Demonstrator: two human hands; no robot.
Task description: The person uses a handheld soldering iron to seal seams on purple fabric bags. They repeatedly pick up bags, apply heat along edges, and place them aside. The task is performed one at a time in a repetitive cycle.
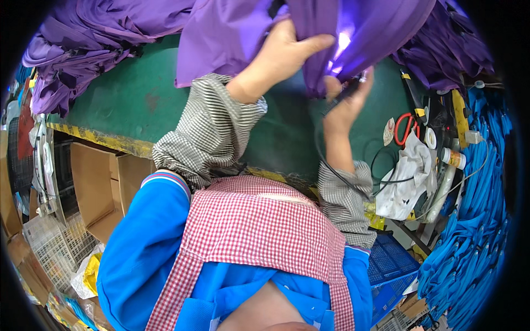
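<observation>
A large piece of purple fabric (226,41) is lifted above the green tabletop and hangs in folds in front of me. My left hand (282,51) grips it near its upper middle, thumb pointing right; the fingertips are partly hidden in the cloth. Lower and to the right, my right hand (346,107) is closed around a slim black corded light (346,92), held against the fabric's lower folds. A bright white-violet glow falls on the cloth just above this hand. The black cable (323,149) runs down past my right wrist.
Purple fabric piles (61,66) lie at both far corners of the green table (127,94). On the right are red-handled scissors (406,129), a white cloth (406,176), a small bottle (454,158) and hanging blue strips (486,193). A cardboard box (94,176) stands below left, a blue crate (392,259) below right.
</observation>
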